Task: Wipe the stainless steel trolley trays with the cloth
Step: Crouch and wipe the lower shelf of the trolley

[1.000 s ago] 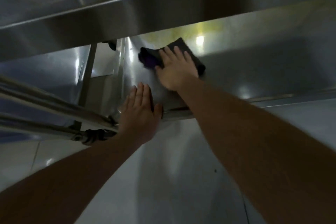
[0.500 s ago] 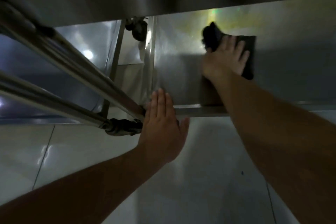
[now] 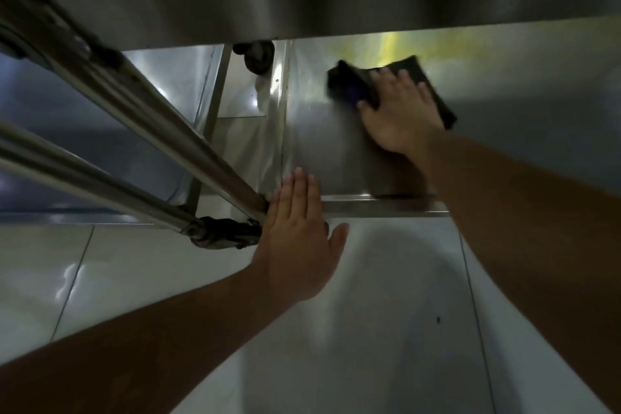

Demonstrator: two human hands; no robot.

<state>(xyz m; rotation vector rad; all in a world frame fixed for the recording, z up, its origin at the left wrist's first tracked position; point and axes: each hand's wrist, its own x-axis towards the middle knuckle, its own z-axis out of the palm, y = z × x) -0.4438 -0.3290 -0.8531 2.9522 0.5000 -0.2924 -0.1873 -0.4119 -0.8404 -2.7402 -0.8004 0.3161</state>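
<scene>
pressing flat, right hand [image 3: 401, 114] pins dark cloth [image 3: 353, 84] on steel tray [image 3: 319, 151]; left hand [image 3: 297, 239] spread wide.

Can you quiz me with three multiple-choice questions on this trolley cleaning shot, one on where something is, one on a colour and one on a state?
1. Where is the cloth?
A. on the bottom tray
B. on the floor
C. draped over the top tray

2. What colour is the cloth?
A. white
B. dark, nearly black
C. bright yellow

3. How is the left hand set?
A. clenched in a fist
B. gripping the cloth
C. open and flat at the tray's front corner

Answers: 1 A, the right hand presses it flat on the bottom tray, below the top tray. 2 B, it looks almost black against the steel. 3 C, its fingers lie straight beside the trolley leg.
</scene>
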